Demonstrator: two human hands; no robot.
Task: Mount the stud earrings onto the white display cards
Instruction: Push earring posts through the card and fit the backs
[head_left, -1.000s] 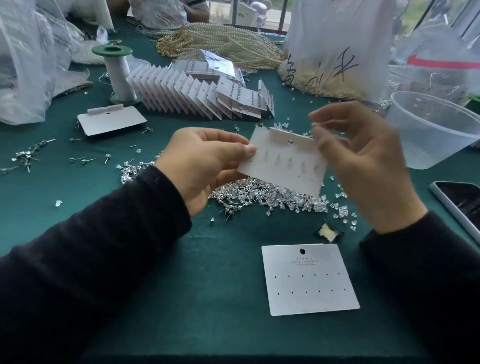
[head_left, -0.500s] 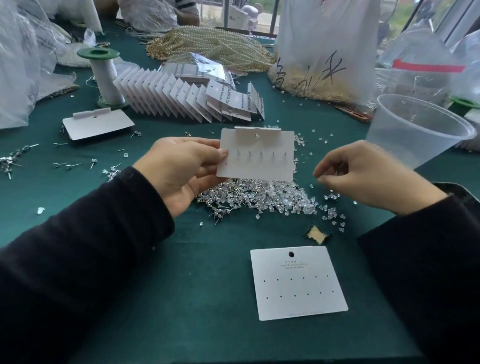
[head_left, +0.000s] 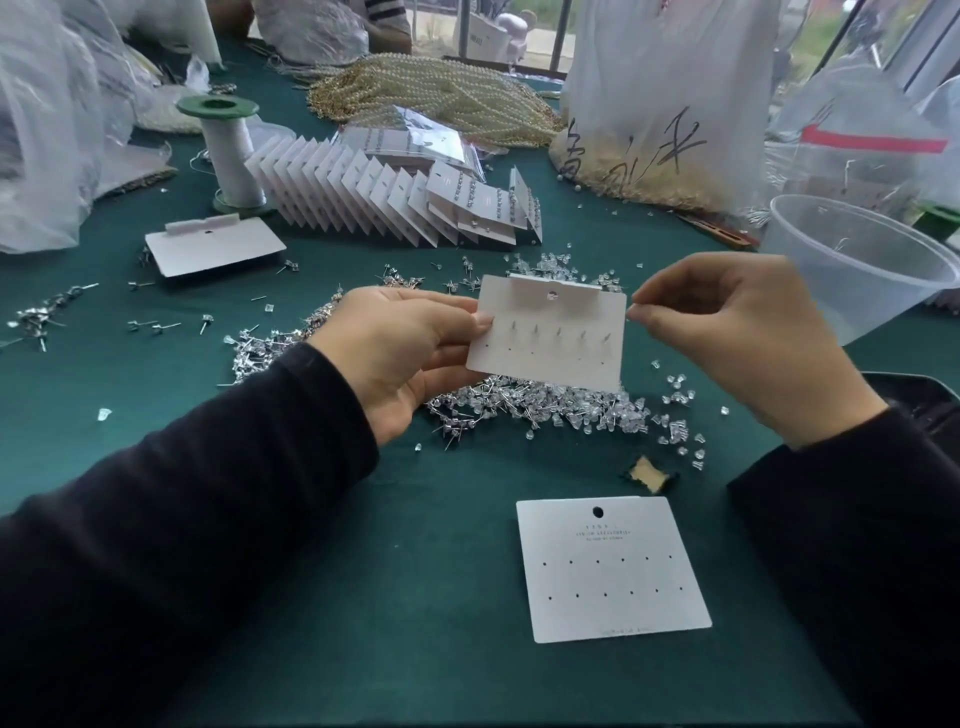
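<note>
Over the green table (head_left: 441, 597), the left hand (head_left: 405, 358) grips the display card (head_left: 550, 358) by its left edge, above the heaped stud earrings (head_left: 545, 405). The right hand (head_left: 737, 338) is at the card's right edge, thumb and forefinger pinched together; whatever is between them is too tiny to tell.

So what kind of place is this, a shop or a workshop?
Probably a jewellery packing workshop: loose stud earrings heaped on the green table, a fanned row of display cards, and pearl strands piled behind.

Held card (head_left: 548, 338) above stud pile (head_left: 545, 405)
</note>
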